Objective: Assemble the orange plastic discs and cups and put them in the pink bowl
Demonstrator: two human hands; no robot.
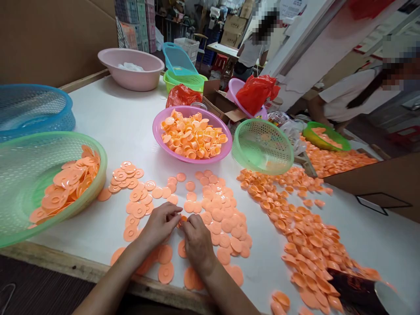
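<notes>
My left hand (163, 222) and my right hand (199, 238) meet over the near middle of the table. Their fingertips are closed around a small orange plastic piece (183, 219), mostly hidden between them. Flat round orange discs (226, 225) with ring marks lie under and around both hands, some overlapping. Beyond the hands, a pink basin (157, 132) holds a heap of orange cup-shaped pieces (193, 138). To the right, a long spread of small orange cup-like or spoon-like pieces (302, 232) runs toward the near edge.
At left stand a green mesh basket (19, 151) with orange discs and a blue basket (69, 116). A pale green basket (264, 153) sits right of the pink basin. Farther back are a pale pink tub (138, 81) and red bags (256, 94). Two people are in the background.
</notes>
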